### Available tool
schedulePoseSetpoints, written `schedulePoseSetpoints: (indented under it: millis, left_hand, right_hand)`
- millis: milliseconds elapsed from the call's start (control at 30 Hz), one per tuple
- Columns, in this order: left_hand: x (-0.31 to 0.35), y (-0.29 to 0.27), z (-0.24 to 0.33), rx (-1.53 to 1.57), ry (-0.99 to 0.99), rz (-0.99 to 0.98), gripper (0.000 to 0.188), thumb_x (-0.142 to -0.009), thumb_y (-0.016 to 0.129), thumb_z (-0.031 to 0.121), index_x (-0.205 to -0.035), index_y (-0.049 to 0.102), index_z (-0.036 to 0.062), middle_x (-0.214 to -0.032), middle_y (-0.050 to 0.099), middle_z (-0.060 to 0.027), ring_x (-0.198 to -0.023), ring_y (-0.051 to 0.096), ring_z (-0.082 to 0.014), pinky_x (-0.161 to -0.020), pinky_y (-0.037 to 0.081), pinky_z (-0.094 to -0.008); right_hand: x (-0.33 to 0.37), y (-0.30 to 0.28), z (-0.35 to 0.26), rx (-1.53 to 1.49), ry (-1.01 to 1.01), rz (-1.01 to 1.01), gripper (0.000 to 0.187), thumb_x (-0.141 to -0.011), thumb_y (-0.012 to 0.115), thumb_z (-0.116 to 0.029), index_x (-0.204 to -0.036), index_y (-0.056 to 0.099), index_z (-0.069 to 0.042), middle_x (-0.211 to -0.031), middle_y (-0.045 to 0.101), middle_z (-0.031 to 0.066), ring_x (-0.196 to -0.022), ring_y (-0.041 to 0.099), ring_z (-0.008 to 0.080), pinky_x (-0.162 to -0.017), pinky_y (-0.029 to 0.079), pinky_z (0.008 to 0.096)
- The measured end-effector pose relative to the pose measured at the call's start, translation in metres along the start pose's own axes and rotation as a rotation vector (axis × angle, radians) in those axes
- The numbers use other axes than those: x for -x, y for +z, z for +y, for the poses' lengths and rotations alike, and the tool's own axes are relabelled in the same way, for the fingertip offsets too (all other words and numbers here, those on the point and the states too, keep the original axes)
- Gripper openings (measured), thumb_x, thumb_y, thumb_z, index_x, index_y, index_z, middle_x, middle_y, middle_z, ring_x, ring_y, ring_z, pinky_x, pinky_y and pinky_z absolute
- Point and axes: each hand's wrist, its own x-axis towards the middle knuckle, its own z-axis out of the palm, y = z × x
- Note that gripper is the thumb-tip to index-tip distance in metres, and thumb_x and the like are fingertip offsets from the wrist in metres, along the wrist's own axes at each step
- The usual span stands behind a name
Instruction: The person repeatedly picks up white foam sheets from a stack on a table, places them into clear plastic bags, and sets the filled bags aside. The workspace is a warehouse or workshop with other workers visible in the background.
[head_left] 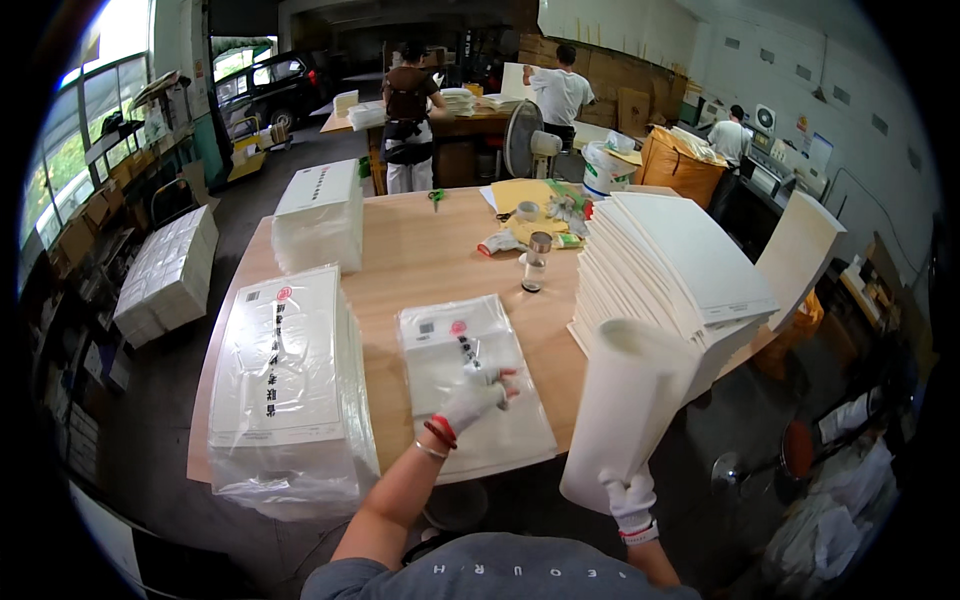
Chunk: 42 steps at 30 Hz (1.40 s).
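Note:
My left hand (478,398), in a white glove with bare fingertips, is open above a flat stack of clear plastic bags (510,432) on the table. A printed white sheet (432,340) shows at the far end of those bags. At the near right table edge, my gloved right hand (630,498) grips the lower part of a white paper sheaf (622,420), bent into a tall curve. Just beyond it leans a thick fanned stack of white paper (690,250). Plastic-wrapped printed stacks (280,360) stand to the left of my left hand.
Another wrapped stack (318,215) stands at the far left of the table (400,260). A glass bottle (535,265), green scissors (436,198) and yellow paper (520,195) lie farther back. Beyond are a fan (522,140), several people and an orange sack (680,168).

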Motion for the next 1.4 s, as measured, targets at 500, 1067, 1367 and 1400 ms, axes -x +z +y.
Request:
schedulePoseSetpoints:
  millis: [500, 1067, 1367, 1400]
  left_hand:
    - [0.004, 0.039, -0.083, -1.042, 0.019, 0.122, 0.038, -0.076, 0.054, 0.013, -0.114, 0.052, 0.009, -0.091, 0.061, -0.0142, -0.08, 0.058, -0.0327, -0.079, 0.046, -0.0405]
    - [0.136, -0.015, -0.11, -1.086, -0.304, 0.649, 0.013, -0.082, 0.047, 0.015, -0.093, 0.049, 0.0073, -0.107, 0.047, -0.0187, -0.078, 0.057, -0.0369, -0.065, 0.045, -0.0474]
    - [0.247, 0.024, -0.112, -0.753, -0.167, 0.308, 0.007, -0.076, 0.054, 0.009, -0.081, 0.054, 0.0034, -0.08, 0.052, -0.0176, -0.074, 0.056, -0.0342, -0.065, 0.044, -0.0406]
    - [0.234, 0.03, -0.094, -0.799, -0.14, 0.378, 0.007, -0.076, 0.053, 0.007, -0.08, 0.054, 0.0026, -0.079, 0.052, -0.0168, -0.074, 0.057, -0.033, -0.065, 0.045, -0.0393]
  right_hand:
    - [-0.069, 0.134, 0.074, 0.525, 0.388, -0.218, 0.043, -0.076, 0.063, -0.034, -0.108, 0.046, -0.009, -0.103, 0.056, 0.0203, -0.091, 0.057, 0.0385, -0.077, 0.045, 0.0468]
    - [-0.021, 0.097, 0.072, 0.391, 0.422, -0.948, 0.069, -0.087, 0.043, -0.03, -0.139, 0.003, -0.007, -0.088, 0.061, 0.0248, -0.072, 0.06, 0.0403, -0.064, 0.044, 0.0524]
    - [0.062, 0.045, -0.002, 0.262, 0.295, -0.735, 0.047, -0.085, 0.048, -0.024, -0.127, 0.037, -0.007, -0.079, 0.061, 0.0219, -0.067, 0.059, 0.0395, -0.052, 0.043, 0.0502]
    - [0.061, 0.039, -0.001, 0.276, 0.308, -0.743, 0.045, -0.085, 0.048, -0.024, -0.126, 0.04, -0.007, -0.079, 0.061, 0.0216, -0.067, 0.058, 0.0395, -0.051, 0.043, 0.0499]
